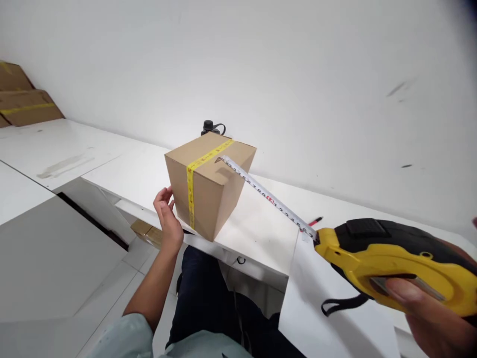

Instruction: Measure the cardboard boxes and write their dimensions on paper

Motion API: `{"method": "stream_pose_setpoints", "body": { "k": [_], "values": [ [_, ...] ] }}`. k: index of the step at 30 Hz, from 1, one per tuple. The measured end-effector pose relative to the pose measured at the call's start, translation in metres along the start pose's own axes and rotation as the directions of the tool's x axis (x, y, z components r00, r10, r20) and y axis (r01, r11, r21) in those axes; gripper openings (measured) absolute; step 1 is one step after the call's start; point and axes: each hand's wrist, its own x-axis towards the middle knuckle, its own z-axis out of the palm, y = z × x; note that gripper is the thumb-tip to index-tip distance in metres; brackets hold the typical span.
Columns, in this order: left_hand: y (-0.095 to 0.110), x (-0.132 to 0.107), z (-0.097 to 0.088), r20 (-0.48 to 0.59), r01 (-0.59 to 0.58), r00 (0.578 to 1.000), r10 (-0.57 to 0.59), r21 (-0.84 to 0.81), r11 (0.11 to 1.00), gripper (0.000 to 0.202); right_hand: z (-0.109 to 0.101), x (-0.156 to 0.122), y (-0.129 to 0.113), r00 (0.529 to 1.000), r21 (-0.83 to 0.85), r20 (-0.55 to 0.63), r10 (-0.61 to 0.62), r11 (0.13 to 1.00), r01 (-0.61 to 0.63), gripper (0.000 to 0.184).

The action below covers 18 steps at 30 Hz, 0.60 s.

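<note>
Near the desk's (261, 223) front edge sits the box (205, 199), the left hand (169, 219) at its side, grip slack, holding nothing; the right hand (434, 315) wraps its grip round the tape measure (385, 253). Best keep the blade (269, 196) straight, hook (217, 160) square.

The left forearm (162, 278) is stretched forward and raised from a pale sleeve (126, 335), bared from about the elbow. The left hand (170, 223) is held upright, its fingers loosely bent and its palm turned inward. At lower right, the right hand (434, 315) is clenched in a grip, its thumb (406, 291) laid forward; its wrist is cut off by the view's edge.
</note>
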Motion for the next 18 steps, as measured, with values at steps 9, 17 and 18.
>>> {"method": "stream_pose_setpoints", "body": {
  "k": [9, 17, 18],
  "values": [
    [0.017, 0.031, 0.014, 0.33, 0.213, 0.931, -0.153, -0.155, 0.965, 0.082, 0.063, 0.045, -0.015, 0.985, 0.135, 0.134, -0.111, 0.986, 0.093, 0.094],
    [0.026, 0.041, -0.001, 0.385, 0.095, 0.922, -0.05, -0.1, 0.99, 0.082, 0.073, 0.077, -0.034, 0.941, 0.071, 0.306, -0.146, 0.989, 0.13, 0.089],
    [0.033, 0.043, 0.0, 0.389, 0.032, 0.921, 0.011, -0.103, 0.994, 0.077, 0.07, 0.084, -0.035, 0.939, 0.039, 0.321, -0.122, 0.993, 0.115, 0.09]
  ]
}}
